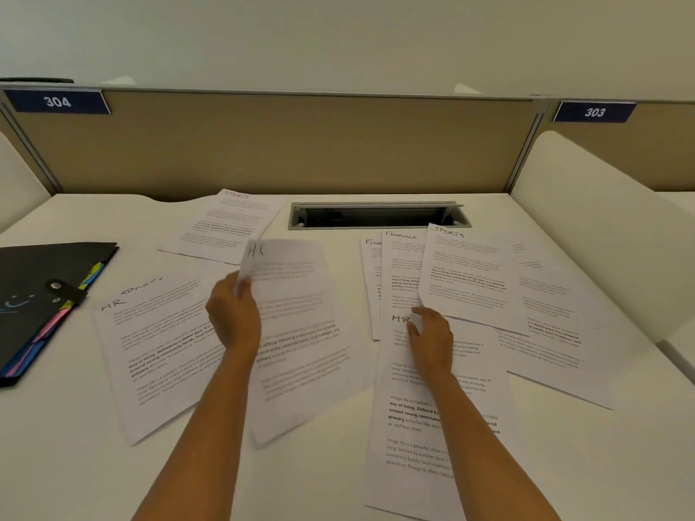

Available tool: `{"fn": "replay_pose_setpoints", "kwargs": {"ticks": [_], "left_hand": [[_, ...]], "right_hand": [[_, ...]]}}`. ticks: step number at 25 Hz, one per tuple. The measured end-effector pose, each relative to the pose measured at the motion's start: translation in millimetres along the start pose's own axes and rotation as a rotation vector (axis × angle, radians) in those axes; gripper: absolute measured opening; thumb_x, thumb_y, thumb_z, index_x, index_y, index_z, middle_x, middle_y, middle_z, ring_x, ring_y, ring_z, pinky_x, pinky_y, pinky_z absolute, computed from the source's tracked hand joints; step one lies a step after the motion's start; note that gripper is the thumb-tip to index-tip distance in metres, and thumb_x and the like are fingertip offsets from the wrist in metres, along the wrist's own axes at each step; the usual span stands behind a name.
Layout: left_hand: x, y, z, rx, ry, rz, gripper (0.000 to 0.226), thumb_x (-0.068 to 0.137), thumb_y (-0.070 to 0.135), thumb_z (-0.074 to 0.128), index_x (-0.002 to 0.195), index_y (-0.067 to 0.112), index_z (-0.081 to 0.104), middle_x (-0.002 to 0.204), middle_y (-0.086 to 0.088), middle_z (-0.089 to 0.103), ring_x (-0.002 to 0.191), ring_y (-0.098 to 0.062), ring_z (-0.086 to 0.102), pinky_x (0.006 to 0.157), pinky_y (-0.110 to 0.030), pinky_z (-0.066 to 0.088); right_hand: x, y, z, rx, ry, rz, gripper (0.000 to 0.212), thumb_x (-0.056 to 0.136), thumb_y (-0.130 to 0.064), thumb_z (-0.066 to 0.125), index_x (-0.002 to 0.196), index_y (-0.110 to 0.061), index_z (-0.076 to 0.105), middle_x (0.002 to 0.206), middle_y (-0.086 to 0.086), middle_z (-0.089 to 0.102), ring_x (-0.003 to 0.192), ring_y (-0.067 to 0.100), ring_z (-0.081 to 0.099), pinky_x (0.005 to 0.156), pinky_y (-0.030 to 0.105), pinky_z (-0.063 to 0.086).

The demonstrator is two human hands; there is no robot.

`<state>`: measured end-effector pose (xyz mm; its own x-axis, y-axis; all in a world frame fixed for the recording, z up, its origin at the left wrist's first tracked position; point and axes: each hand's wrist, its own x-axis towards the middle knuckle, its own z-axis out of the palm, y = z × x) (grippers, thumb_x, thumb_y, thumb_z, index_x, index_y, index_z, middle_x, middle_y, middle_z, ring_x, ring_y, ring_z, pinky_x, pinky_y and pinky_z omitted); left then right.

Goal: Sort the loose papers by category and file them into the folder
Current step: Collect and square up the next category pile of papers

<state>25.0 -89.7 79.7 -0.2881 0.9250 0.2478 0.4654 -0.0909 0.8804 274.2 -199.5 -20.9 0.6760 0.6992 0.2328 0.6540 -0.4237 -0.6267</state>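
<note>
Printed papers with handwritten headings lie spread over the white desk. My left hand [235, 314] grips the left edge of a sheet marked HR [293, 295], lifted and blurred above the desk. Another HR sheet [158, 347] lies to its left. My right hand [432, 340] rests with spread fingers on a third HR sheet [417, 438]. Beyond it overlap two Finance sheets [398, 265] and a Sports sheet [470, 272]. A second Sports sheet [225, 223] lies at the back. The black folder [41, 291], closed with a snap strap and showing coloured tabs, sits at the far left.
An open cable slot [376, 216] is set into the desk at the back. A beige partition [282, 144] with signs 304 and 303 closes the rear. White side dividers stand left and right [601, 227]. More sheets [553, 325] lie at the right.
</note>
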Motion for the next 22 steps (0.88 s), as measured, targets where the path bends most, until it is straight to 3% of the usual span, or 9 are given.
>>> {"fn": "replay_pose_setpoints", "kwargs": {"ticks": [5,9,12,19,22], "left_hand": [[19,31,-16,-0.154,0.083,0.089,0.032,0.097,0.029,0.044,0.115,0.007,0.059,0.112,-0.011,0.065,0.086,-0.020,0.063,0.075,-0.030,0.053],[23,48,-20,-0.252,0.071,0.043,0.032,0.098,0.028,0.043,0.118,0.007,0.056,0.120,-0.010,0.062,0.090,-0.017,0.059,0.078,-0.029,0.051],[26,49,-17,-0.319,-0.001,-0.071,0.030,0.098,0.025,0.042,0.122,0.009,0.053,0.122,-0.009,0.060,0.095,-0.019,0.059,0.081,-0.032,0.050],[18,28,7,-0.387,-0.270,-0.314,0.037,0.097,0.013,0.040,0.133,0.019,0.044,0.130,-0.003,0.054,0.103,-0.020,0.055,0.090,-0.040,0.048],[15,9,16,-0.401,-0.363,-0.436,0.048,0.094,0.005,0.039,0.139,0.019,0.034,0.128,-0.007,0.055,0.102,-0.023,0.056,0.080,-0.037,0.050]], "right_hand": [[7,6,-38,0.029,0.134,0.243,0.040,0.083,-0.013,0.067,0.122,-0.014,0.059,0.128,0.012,0.056,0.120,0.030,0.048,0.101,0.039,0.039],[19,25,-79,-0.169,-0.058,0.589,0.071,0.072,-0.032,0.078,0.133,-0.013,0.045,0.139,0.019,0.039,0.127,0.037,0.036,0.104,0.045,0.034],[22,36,-95,-0.172,-0.184,0.775,0.090,0.067,-0.036,0.082,0.138,-0.011,0.033,0.140,0.022,0.031,0.130,0.038,0.030,0.106,0.046,0.030],[24,34,-103,-0.030,-0.291,0.727,0.078,0.072,-0.018,0.080,0.136,-0.001,0.037,0.135,0.023,0.048,0.123,0.039,0.048,0.099,0.047,0.043],[26,16,-118,-0.050,-0.303,0.664,0.056,0.078,-0.014,0.074,0.126,0.000,0.050,0.125,0.021,0.057,0.113,0.037,0.056,0.090,0.040,0.047]]}}
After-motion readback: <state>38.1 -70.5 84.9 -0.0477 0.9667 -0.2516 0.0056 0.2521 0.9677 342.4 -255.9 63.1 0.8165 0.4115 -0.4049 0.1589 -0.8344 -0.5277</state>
